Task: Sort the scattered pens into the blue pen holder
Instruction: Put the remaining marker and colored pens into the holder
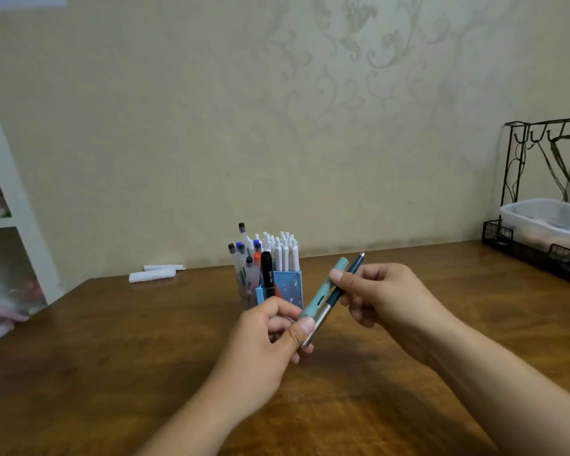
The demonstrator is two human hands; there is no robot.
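A blue pen holder (288, 286) stands on the wooden table near the wall, packed with several white pens (285, 253), clear capped pens and a black marker (268, 274). In front of it I hold two pens side by side, tilted up to the right: a teal pen (326, 289) and a dark blue pen with a silver barrel (338, 292). My left hand (267, 337) pinches their lower ends between thumb and fingers. My right hand (375, 294) grips their upper part with its fingertips. Both pens hang just above the table, right of the holder.
Two white paper-like rolls (155, 273) lie by the wall at the left. A black wire rack (540, 199) with a clear plastic box (547, 218) stands at the far right. A white shelf unit (10, 199) is at the left edge.
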